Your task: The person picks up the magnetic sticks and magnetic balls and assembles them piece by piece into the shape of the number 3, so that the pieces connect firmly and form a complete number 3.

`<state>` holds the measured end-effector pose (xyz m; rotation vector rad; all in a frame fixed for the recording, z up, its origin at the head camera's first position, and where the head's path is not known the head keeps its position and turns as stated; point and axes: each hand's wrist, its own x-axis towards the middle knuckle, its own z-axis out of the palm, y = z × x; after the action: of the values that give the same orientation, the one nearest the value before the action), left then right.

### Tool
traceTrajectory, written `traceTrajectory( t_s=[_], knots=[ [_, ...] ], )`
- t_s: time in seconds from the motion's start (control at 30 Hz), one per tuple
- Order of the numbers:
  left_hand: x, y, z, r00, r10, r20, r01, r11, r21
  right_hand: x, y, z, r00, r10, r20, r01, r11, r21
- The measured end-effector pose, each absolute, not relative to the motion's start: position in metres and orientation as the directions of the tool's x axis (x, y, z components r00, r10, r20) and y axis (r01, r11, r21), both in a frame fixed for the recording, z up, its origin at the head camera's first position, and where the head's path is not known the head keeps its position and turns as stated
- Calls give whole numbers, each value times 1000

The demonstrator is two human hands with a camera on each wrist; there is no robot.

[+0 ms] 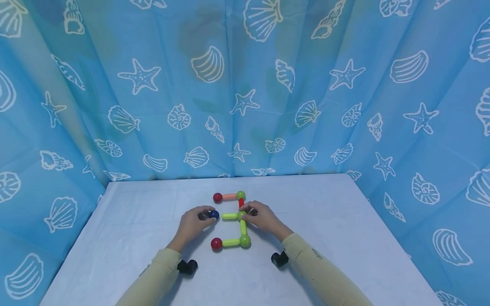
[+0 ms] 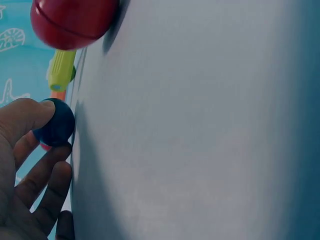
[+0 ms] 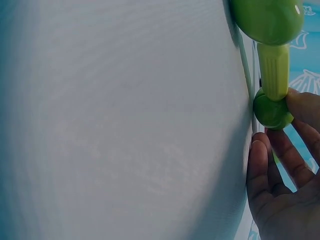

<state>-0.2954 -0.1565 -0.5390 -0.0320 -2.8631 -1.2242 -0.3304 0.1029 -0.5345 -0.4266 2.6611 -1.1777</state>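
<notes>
Between thumb and fingers my left hand (image 1: 192,222) pinches a dark blue ball (image 1: 214,215), just left of the free end of a yellow-green rod (image 1: 229,216). My right hand (image 1: 263,217) pinches the middle green ball (image 1: 242,216), from which that rod sticks out. A red rod (image 1: 241,203) joins this ball to the far green ball (image 1: 240,195), and another yellow-green rod (image 1: 243,227) joins it to the near green ball (image 1: 245,241). In the left wrist view a gap shows between the blue ball (image 2: 56,123) and the rod's open end (image 2: 58,82).
An orange rod (image 1: 229,196) ends in a red ball (image 1: 217,197) at the far left of the shape. Nearer, a yellow-green rod (image 1: 231,242) ends in another red ball (image 1: 216,243). The white table (image 1: 306,199) meets a blue shell-patterned curtain (image 1: 260,97) behind.
</notes>
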Motion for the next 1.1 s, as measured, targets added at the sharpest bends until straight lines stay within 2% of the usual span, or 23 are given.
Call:
traceTrajectory(
  t_s=[0.23, 1.1],
  knots=[
    [-293, -152, -540, -997, 52, 60, 79, 690, 720, -331, 103, -535, -941, -333, -62, -178, 642, -746],
    [-287, -154, -542, -999, 39, 16, 38, 675, 737, -323, 104, -532, -935, -346, -83, -168, 634, -755]
  ],
)
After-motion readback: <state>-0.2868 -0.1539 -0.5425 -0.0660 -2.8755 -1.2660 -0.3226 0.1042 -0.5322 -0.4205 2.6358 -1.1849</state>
